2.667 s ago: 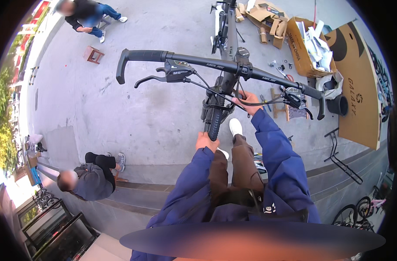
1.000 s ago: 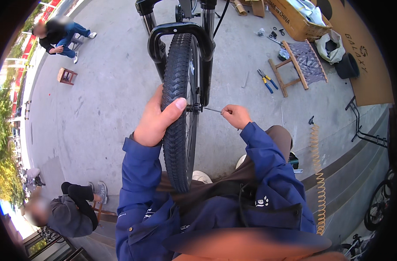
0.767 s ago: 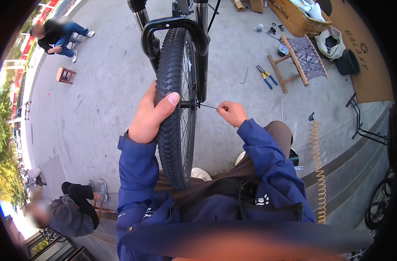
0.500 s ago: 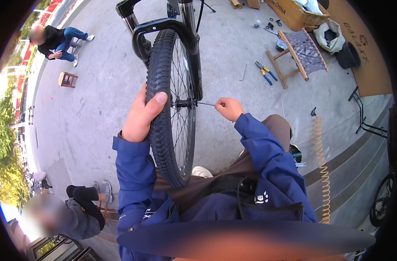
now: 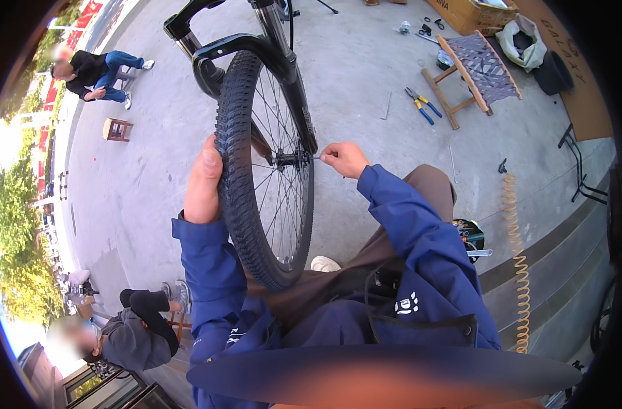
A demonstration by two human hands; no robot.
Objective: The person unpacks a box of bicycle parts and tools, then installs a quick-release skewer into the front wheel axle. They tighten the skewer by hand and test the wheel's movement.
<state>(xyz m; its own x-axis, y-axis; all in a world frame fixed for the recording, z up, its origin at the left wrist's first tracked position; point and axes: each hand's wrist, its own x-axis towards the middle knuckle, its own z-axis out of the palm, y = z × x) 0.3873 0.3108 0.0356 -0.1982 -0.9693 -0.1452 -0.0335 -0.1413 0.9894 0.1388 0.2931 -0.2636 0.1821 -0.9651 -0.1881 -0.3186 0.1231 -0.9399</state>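
Grey rod runs crosswise, pointing left to the hub, right hand pinching it, left hand clasping tyre.

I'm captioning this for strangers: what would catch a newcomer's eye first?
Probably the knobbly bicycle tire, just left of centre, with the left hand against it. Beside the hub, the right hand pinches a thin rod. Blue-and-yellow pliers lie on the floor, upper right.
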